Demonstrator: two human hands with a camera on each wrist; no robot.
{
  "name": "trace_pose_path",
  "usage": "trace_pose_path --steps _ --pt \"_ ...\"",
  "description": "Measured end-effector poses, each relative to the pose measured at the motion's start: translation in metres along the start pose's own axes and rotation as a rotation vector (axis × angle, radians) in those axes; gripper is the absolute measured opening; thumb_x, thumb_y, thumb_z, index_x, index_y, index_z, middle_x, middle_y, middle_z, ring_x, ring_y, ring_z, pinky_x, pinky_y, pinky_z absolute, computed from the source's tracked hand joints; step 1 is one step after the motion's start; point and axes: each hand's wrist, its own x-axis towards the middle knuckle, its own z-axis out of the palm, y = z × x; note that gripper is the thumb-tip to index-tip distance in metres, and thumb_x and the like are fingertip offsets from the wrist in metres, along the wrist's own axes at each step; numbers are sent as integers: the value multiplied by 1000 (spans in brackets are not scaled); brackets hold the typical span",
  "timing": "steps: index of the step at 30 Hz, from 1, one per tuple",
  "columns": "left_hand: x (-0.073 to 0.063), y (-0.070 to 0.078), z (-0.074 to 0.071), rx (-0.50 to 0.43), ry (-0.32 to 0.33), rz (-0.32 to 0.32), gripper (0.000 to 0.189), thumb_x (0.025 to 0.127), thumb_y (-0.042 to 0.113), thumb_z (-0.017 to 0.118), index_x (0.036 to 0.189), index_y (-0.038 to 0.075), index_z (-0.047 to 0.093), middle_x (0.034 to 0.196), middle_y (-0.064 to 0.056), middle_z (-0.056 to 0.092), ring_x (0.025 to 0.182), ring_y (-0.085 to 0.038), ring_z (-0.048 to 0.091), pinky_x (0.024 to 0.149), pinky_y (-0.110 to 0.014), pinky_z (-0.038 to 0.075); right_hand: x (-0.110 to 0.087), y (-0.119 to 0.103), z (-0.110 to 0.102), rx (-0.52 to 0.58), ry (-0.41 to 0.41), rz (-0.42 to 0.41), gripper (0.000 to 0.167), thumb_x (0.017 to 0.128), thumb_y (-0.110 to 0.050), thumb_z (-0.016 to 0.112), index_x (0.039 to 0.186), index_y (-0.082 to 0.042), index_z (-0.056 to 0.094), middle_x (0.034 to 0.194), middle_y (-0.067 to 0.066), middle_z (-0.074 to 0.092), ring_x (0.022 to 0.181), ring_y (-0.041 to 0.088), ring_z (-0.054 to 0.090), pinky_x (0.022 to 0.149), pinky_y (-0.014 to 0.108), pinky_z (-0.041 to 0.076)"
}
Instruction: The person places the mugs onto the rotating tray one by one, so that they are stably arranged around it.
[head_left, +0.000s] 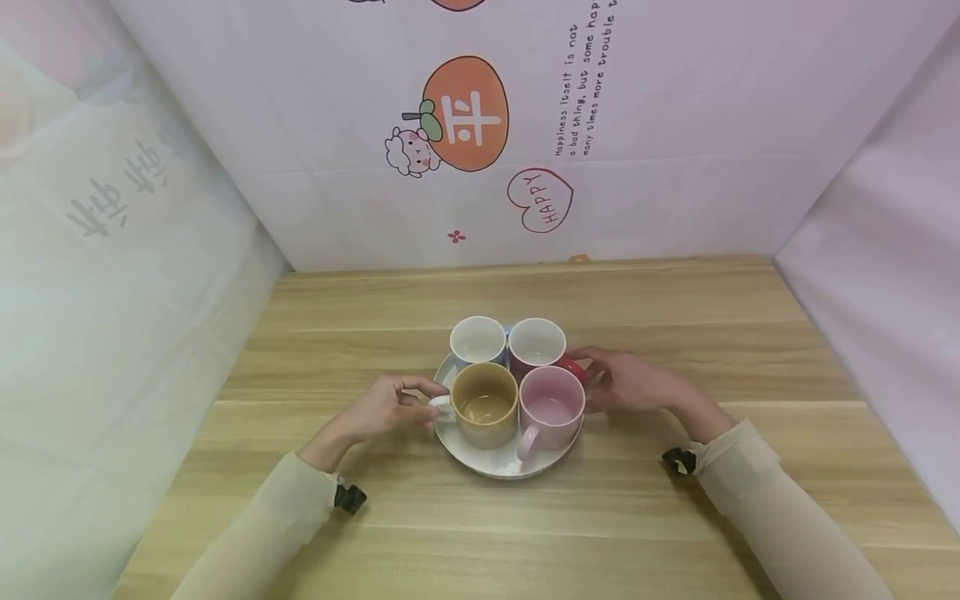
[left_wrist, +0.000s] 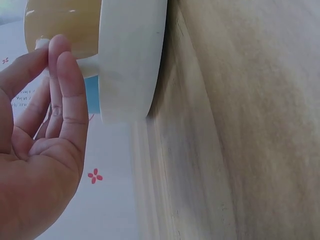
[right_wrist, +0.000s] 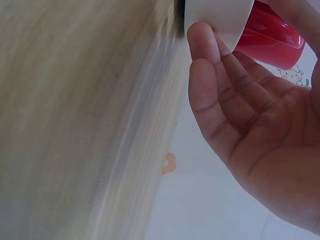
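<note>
A round white plate carries a tan mug at front left, a pink mug at front right, a blue mug with white inside at back left and a red mug at back right. My left hand pinches the tan mug's white handle between thumb and fingers. At the plate's right side is my right hand, fingers loosely bent beside the red handle. In the right wrist view its fingertips lie right at the plate's side.
The plate stands on a wood-grain table. Behind it rises a white printed cloth, with further cloth walls on the left and right. Each wrist wears a small black device, one by the left cuff.
</note>
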Motion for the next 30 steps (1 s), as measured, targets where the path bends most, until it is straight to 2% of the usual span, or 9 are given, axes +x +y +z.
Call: trace_pose_path --steps 5,9,15,19,25,27,30 --pt "2 0 -1 -10 33 -10 39 91 15 73 127 1 64 122 -21 68 86 -21 75 79 -25 60 -1 0 0 -17 3 -7 72 82 -26 83 145 -20 47 127 8 67 107 24 68 88 39 61" --pt "4 0 0 -23 45 -18 39 92 15 72 127 0 64 124 -21 67 90 -22 75 81 -28 62 -1 -1 -2 -15 -3 -15 71 83 -24 82 145 -19 47 130 10 65 108 25 67 89 41 60" --pt "4 2 1 -48 37 -7 38 92 11 72 126 -3 63 126 -24 63 99 -27 73 86 -40 62 -2 0 -4 -8 -4 -21 69 84 -26 81 144 -19 48 130 10 65 108 26 67 89 41 61" --pt "2 3 -1 -47 31 4 39 92 14 72 126 -2 64 126 -23 62 101 -29 73 88 -39 62 -3 0 -4 -16 1 -11 69 84 -26 81 144 -20 48 128 9 66 107 24 68 88 40 61" --pt "-1 2 -9 -3 45 4 40 95 19 69 128 -2 63 130 -20 64 100 -30 73 93 -34 60 -4 0 -8 -16 -2 35 64 86 -21 78 143 -17 49 114 7 71 100 22 70 82 32 61" --pt "-2 2 -12 25 59 11 39 96 20 68 128 -1 63 130 -19 65 100 -29 72 94 -32 58 -4 2 -9 -17 2 30 59 87 -18 76 141 -15 51 112 7 72 98 21 71 81 31 61" --pt "-3 4 -18 79 79 20 38 97 23 66 127 0 64 129 -17 67 104 -25 71 94 -31 58 -4 3 -11 -44 33 -10 48 88 -12 73 134 -13 57 109 6 73 96 22 71 82 36 61"
